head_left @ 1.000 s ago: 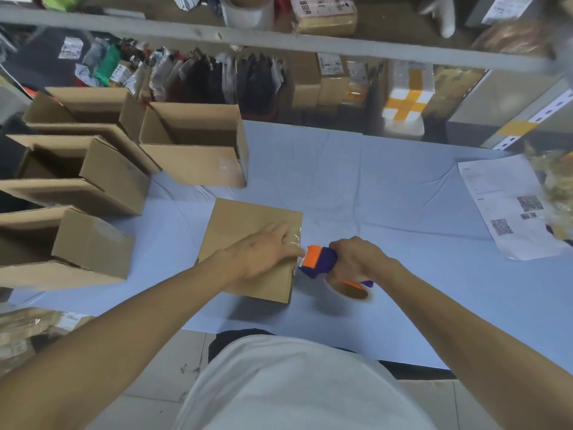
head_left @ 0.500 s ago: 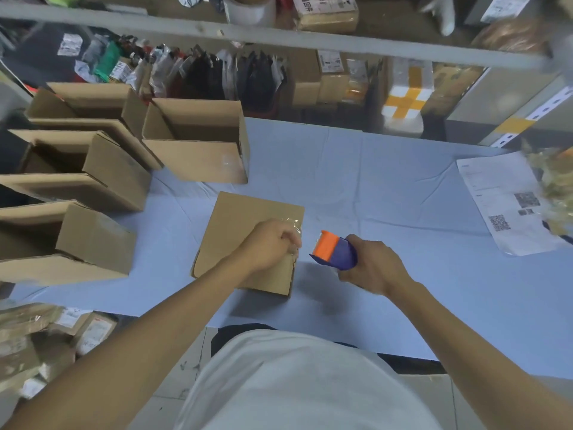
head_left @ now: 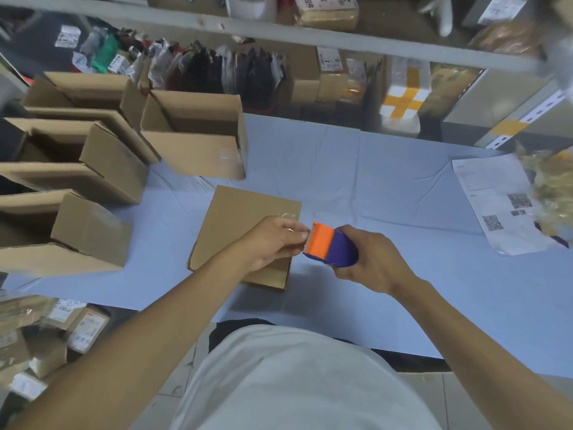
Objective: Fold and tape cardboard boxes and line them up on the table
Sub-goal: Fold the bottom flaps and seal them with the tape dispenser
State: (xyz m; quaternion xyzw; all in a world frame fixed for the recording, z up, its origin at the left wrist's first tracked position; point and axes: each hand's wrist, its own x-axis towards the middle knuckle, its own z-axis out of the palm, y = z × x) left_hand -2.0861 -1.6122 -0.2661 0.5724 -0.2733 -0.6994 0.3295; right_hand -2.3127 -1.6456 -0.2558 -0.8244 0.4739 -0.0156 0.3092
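A folded cardboard box (head_left: 235, 218) lies closed side up on the blue table (head_left: 372, 187), with clear tape glinting along its right edge. My right hand (head_left: 372, 259) grips an orange and purple tape dispenser (head_left: 331, 246) just above the box's right side. My left hand (head_left: 273, 240) hovers over the box, its fingertips pinched together at the dispenser's serrated orange edge, where a bit of clear tape glints. Several open boxes stand in a group at the left: one at the back (head_left: 192, 150), one in the middle (head_left: 93, 169) and one nearest (head_left: 77, 231).
A printed sheet with QR codes (head_left: 496, 200) lies at the table's right, beside a crinkled plastic bag (head_left: 552, 187). A grey shelf rail (head_left: 310, 38) crosses overhead, with parcels stacked behind it. Wrapped packages (head_left: 46, 330) lie on the floor at the lower left.
My right hand lifted the dispenser off the box's right side and turned its orange edge toward my left hand. My left hand rose from pressing the box top and closed at that edge.
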